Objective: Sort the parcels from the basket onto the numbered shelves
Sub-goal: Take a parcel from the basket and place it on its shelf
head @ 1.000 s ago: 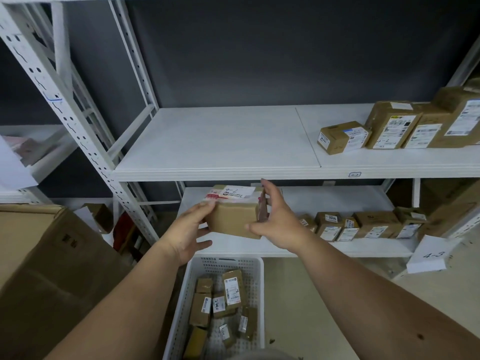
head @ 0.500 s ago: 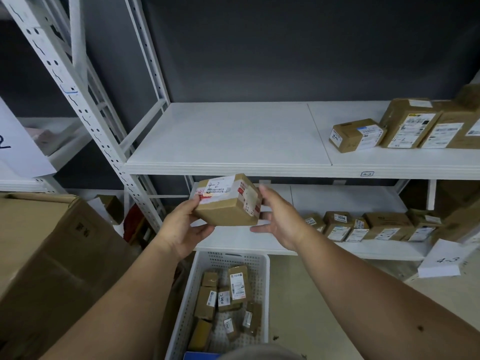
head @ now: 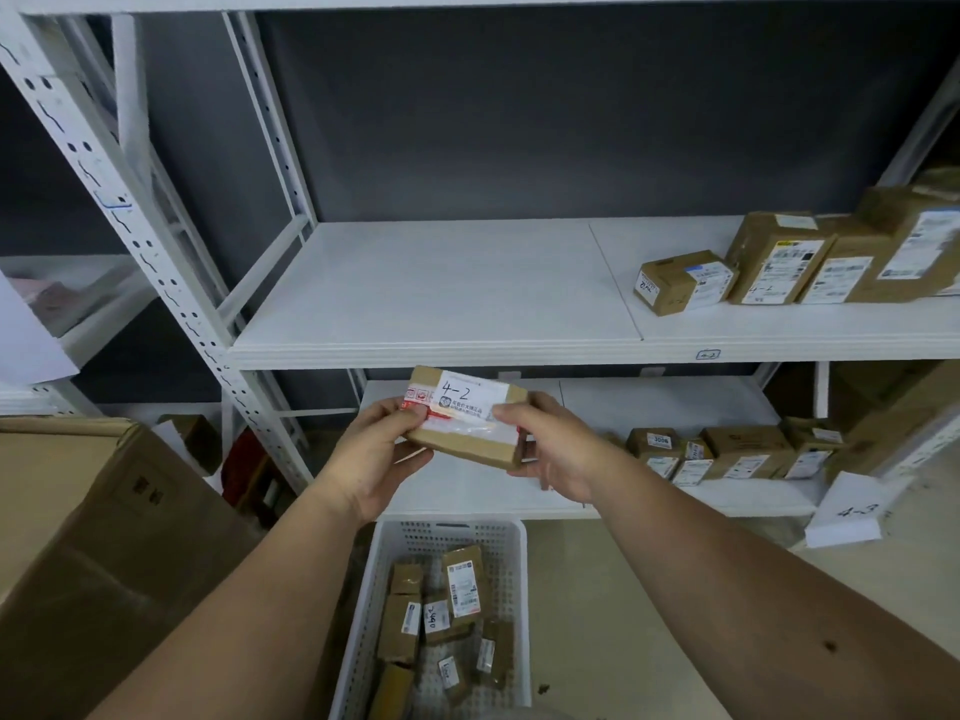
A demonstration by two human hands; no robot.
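Observation:
A small brown parcel (head: 470, 415) with a white label marked "4-2" is held in front of me, its label side tipped up toward the camera. My left hand (head: 376, 454) grips its left end and my right hand (head: 553, 444) grips its right end. Directly below stands the white perforated basket (head: 511, 574) with several small brown parcels (head: 452, 610) in it. The upper white shelf (head: 441, 298) carries a tag "4-2" (head: 707, 354) on its front edge and several parcels (head: 789, 262) at its right. The lower shelf (head: 467, 485) holds a row of small parcels (head: 727, 452).
A large open cardboard box (head: 104, 537) stands on the floor at the left. White slotted uprights (head: 124, 220) frame the rack's left side. A white card marked "4-3" (head: 852, 511) hangs at the lower shelf's right end. Another rack is at the far left.
Both hands have tipped the parcel so that its labelled face, marked "4-2", now faces the camera flat-on. The parcel stayed below the upper shelf's front edge.

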